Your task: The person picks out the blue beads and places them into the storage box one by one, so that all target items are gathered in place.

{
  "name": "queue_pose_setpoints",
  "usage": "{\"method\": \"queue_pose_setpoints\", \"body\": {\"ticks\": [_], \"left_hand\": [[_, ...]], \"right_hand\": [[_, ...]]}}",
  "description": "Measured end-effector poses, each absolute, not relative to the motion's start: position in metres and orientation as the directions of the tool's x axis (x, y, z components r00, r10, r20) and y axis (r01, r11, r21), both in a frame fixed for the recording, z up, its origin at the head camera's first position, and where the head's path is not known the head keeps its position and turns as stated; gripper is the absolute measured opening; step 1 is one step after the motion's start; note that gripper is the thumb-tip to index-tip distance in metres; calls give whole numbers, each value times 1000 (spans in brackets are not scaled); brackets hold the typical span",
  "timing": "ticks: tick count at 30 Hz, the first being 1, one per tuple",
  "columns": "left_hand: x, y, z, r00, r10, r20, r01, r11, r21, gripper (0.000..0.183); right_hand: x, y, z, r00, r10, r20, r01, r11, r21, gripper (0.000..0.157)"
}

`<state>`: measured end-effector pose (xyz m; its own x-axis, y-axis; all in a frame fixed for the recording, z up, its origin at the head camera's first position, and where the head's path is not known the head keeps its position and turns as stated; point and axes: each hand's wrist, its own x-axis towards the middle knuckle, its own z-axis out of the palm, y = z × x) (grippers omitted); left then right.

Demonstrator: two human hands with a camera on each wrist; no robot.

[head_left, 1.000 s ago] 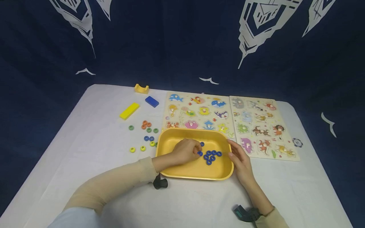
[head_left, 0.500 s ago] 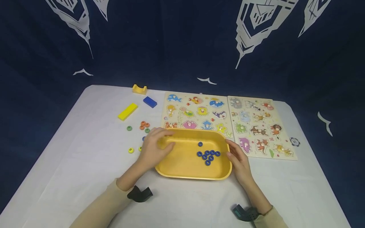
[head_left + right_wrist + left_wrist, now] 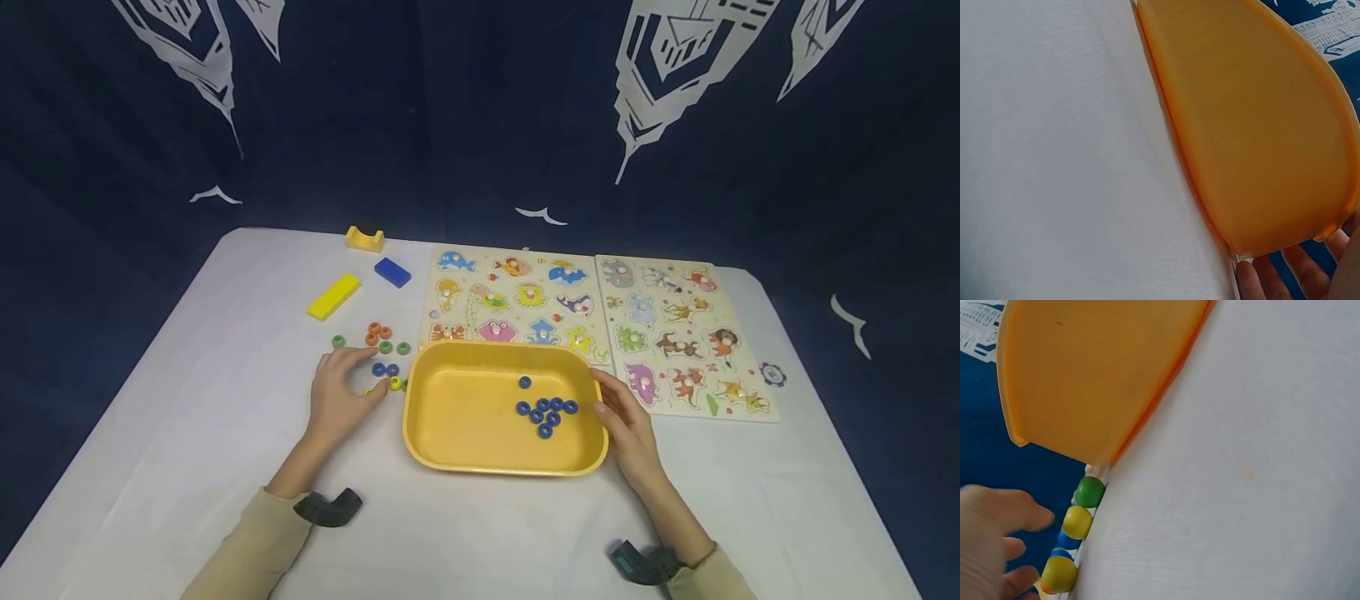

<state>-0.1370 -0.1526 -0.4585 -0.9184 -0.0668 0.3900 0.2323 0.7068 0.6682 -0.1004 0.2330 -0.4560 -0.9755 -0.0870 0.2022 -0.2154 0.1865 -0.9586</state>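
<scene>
In the head view a yellow tray [image 3: 465,450] stands mid-table, with several blue beads [image 3: 553,418] in its right half. My left hand [image 3: 341,404] is left of the tray, thumb and fingers apart around loose beads. Two blue beads [image 3: 386,369] and a yellow bead [image 3: 395,383] lie by its fingertips. The left wrist view shows a gap between that hand's fingertips and a yellow bead [image 3: 1077,522]; nothing is held. My right hand [image 3: 636,437] holds the tray's right end, thumb at the rim; in the right wrist view its fingers [image 3: 1300,272] are against the end wall.
Orange beads [image 3: 375,332] and green beads [image 3: 386,347] lie behind the left hand. Farther back are a yellow block [image 3: 333,297], a blue block [image 3: 392,272] and a notched yellow block [image 3: 364,240]. Two animal puzzle boards [image 3: 510,287] lie behind the tray, the left one partly covered by it.
My left hand has let go of a blue bead inside the tray and moved out left, over the tray's rim, to the loose beads. My right hand stays at the tray's right end.
</scene>
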Motion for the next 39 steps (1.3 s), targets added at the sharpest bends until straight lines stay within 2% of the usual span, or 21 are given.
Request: {"method": "queue_pose_setpoints", "body": {"ticks": [9, 20, 24, 27, 32, 36, 39], "left_hand": [[-144, -156, -477, -929, -55, 366, 194, 771, 607, 36], [-148, -154, -476, -927, -107, 359, 150, 772, 618, 25], [-146, -154, -467, -908, -125, 401, 180, 746, 641, 26], [-143, -147, -450, -876, -119, 468, 257, 706, 660, 26], [-137, -114, -412, -869, 29, 495, 408, 607, 682, 23], [-141, -78, -396, -892, 222, 393, 447, 551, 705, 18], [-148, -53, -395, -897, 338, 286, 437, 568, 697, 16]], "right_hand": [[-99, 231, -455, -975, -77, 209, -220, 196, -956, 39], [-100, 232, -455, -978, -71, 196, -208, 226, -952, 39], [-101, 232, -456, -976, -79, 203, -216, 212, -953, 38], [-100, 232, -456, -973, -87, 212, -226, 205, -952, 38], [-101, 232, -455, -973, -90, 214, -229, 207, -951, 39], [-100, 233, -455, -973, -88, 213, -227, 205, -952, 39], [-100, 232, -456, -973, -90, 214, -229, 198, -953, 39]]}}
